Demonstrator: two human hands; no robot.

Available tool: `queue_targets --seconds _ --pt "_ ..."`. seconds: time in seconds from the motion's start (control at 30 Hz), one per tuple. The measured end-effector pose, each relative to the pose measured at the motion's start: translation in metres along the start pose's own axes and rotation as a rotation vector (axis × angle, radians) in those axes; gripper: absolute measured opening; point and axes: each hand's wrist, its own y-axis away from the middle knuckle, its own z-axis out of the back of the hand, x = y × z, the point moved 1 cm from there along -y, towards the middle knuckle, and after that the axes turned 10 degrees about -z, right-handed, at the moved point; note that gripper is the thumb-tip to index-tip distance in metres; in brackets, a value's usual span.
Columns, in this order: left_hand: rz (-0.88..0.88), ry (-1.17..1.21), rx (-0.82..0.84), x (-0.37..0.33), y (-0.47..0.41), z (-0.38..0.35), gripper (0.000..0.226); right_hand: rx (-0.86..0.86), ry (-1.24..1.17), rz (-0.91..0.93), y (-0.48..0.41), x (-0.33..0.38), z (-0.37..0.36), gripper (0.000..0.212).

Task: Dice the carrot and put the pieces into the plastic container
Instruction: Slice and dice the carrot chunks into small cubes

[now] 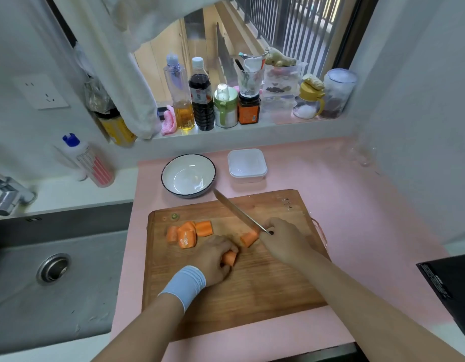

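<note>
Mid-chop I'd say: left hand (pixel 213 259) has its grip curled round a carrot stub (pixel 230 258) on the cutting board (pixel 252 296), right hand (pixel 283 239) clamped on the knife (pixel 239 211), and those chunks (pixel 187 236) want way finer cuts before reaching the plastic container (pixel 247 165) behind.

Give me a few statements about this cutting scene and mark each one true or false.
1. The right hand holds the knife. True.
2. The left hand grips a carrot piece on the cutting board. True.
3. Carrot lies in the bowl. False: the bowl holds nothing; the cut pieces lie on the board.
4. The plastic container stands on the cutting board. False: it stands on the pink mat behind the board, right of the bowl.
</note>
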Motion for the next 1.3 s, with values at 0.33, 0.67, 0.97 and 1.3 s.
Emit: queue_targets --seconds 0.33,0.67,0.97,1.3 --pt "-0.005 -0.056 -0.115 -0.015 0.032 -0.01 0.047 0.126 0.011 0.108 0.017 -0.012 -0.012 0.013" --pt "0.23 0.03 -0.231 -0.021 0.059 -0.023 0.045 0.166 0.041 0.124 0.026 -0.023 -0.032 0.014" --pt "-0.011 -0.044 -0.299 -0.025 0.059 -0.026 0.036 0.184 0.024 0.173 0.027 -0.027 -0.035 0.012" --pt "0.472 0.045 -0.164 -0.028 0.06 -0.025 0.084 0.138 0.012 0.161 0.027 -0.029 -0.036 0.011"
